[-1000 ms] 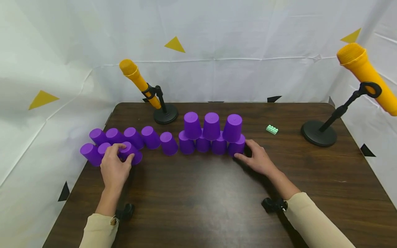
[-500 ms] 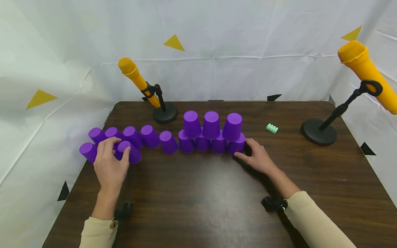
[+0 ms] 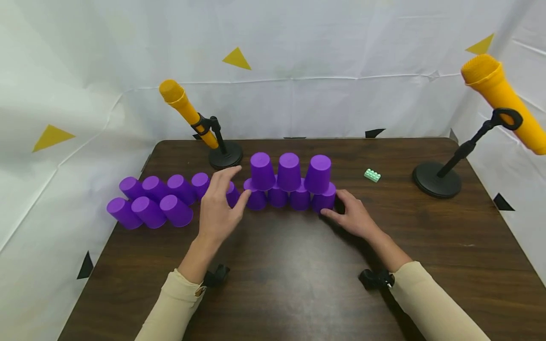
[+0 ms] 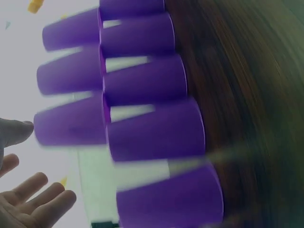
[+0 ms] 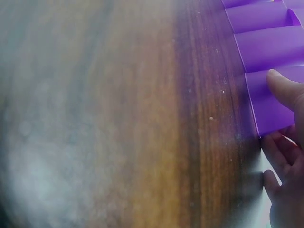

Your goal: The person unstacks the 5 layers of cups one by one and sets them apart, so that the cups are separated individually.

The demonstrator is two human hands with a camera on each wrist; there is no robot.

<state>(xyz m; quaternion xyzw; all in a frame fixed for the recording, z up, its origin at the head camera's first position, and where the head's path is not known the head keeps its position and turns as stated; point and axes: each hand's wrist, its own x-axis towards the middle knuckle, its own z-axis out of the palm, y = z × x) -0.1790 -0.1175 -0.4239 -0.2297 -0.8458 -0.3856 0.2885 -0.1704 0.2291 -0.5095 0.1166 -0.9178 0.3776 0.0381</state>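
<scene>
Upside-down purple cups stand in a stack, with three upper cups [image 3: 289,173] bridging a bottom row of several. My right hand [image 3: 354,215] holds the rightmost bottom cup [image 3: 323,199], thumb on its front and fingers round its right side. In the right wrist view the thumb [image 5: 280,88] lies against that cup's wall. My left hand [image 3: 219,208] holds nothing; its fingers and thumb are spread apart. It hovers just in front of a single cup [image 3: 232,195] left of the stack and partly hides it. In the left wrist view its fingers [image 4: 57,209] are apart from the cups.
More upside-down cups [image 3: 176,210] stand in two rows at the table's left. A yellow microphone [image 3: 183,104] on a black stand is behind them. Another yellow microphone [image 3: 507,106] leans on a stand at right. A mint toy brick [image 3: 372,175] lies behind the right hand.
My left hand has let go of a cup in the left group's front row and moved right to the single cup beside the stack. My right hand stays at its cup.
</scene>
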